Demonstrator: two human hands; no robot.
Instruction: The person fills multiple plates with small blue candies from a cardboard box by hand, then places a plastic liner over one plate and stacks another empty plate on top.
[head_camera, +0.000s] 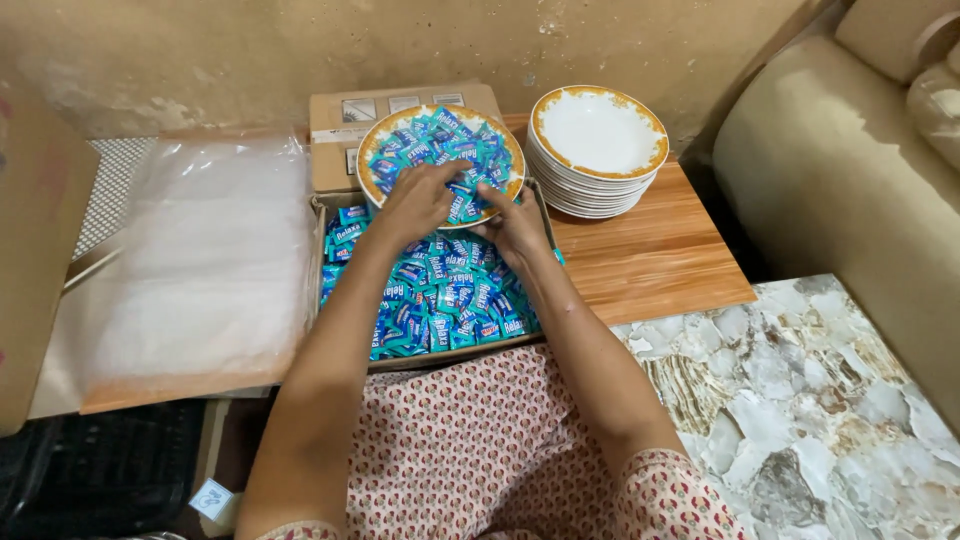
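Cardboard is what carries nearly everything here: my open box (330, 300) lies across my lap, its long side running left to right, and it is full of blue wrapped candies (450, 300). On its far edge rests the gold-rimmed plate (372, 152), leaning a little on a smaller closed carton (335, 120) behind it, and this plate already holds a heap of the same candies (440, 140). To the right, on the wooden table (660, 260), stands a stack of empty plates (598, 135), well apart from my hands.

Both my hands are at the near rim of the filled plate, so the plate lies straight ahead of my fingers and the box directly under my wrists. My left hand (415, 200) rests with bent fingers on the heaped candies at the rim; I cannot tell if it grips any. My right hand (518, 225) is just beside it, slightly nearer to me, fingers curled over candies at the plate's right near edge; whether they pinch something is hidden. The left hand reaches further onto the plate.
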